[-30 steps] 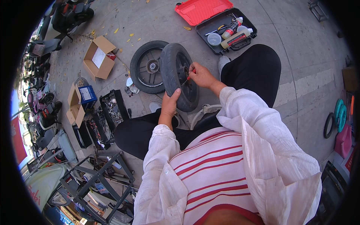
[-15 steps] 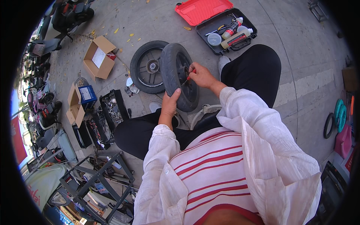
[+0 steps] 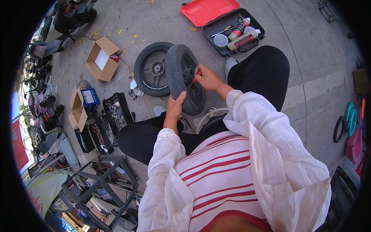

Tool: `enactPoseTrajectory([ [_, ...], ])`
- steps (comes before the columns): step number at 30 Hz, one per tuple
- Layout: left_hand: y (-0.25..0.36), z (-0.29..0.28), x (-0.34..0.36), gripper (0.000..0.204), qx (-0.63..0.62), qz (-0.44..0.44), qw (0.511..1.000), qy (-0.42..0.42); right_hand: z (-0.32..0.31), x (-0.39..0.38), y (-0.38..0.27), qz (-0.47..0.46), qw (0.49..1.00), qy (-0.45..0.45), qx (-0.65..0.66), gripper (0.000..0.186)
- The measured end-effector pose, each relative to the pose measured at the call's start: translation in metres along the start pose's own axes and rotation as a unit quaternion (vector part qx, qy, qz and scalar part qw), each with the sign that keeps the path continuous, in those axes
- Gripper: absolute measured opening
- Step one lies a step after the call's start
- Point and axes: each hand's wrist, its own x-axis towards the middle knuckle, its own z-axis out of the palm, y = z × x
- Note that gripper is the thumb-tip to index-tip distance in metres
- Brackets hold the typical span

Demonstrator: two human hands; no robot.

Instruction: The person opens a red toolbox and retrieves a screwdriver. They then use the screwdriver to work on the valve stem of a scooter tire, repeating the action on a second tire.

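Observation:
I see a black wheel with a tyre (image 3: 177, 73) standing on edge between my legs, tilted slightly. My left hand (image 3: 176, 106) grips the lower left of its tyre, thumb on the tread. My right hand (image 3: 208, 81) is closed on a small red-handled tool (image 3: 198, 74) at the hub on the wheel's right side; the tool's tip is hidden. Behind, to the left, a second black wheel (image 3: 145, 82) lies flat on the concrete, with some small metal pieces (image 3: 137, 92) beside it.
An open tool case (image 3: 222, 29) with bottles sits at the top. Cardboard boxes (image 3: 100, 71), a blue box (image 3: 90, 98) and black trays of parts (image 3: 116, 116) lie left. Parked scooters (image 3: 65, 23) line the left edge; a metal frame (image 3: 89, 181) stands lower left. Tyres (image 3: 340, 129) lie right.

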Motion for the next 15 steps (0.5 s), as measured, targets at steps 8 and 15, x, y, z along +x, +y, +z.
enactPoseTrajectory([
  [8,-0.002,0.000,0.001,0.061,-0.005,0.003,1.000,-0.001,0.001,0.002,0.005,0.014,1.000,-0.004,0.003,0.017],
  [15,-0.001,0.000,-0.001,0.061,-0.005,0.005,1.000,0.000,-0.001,-0.001,-0.004,0.034,0.999,-0.015,0.009,0.018],
])
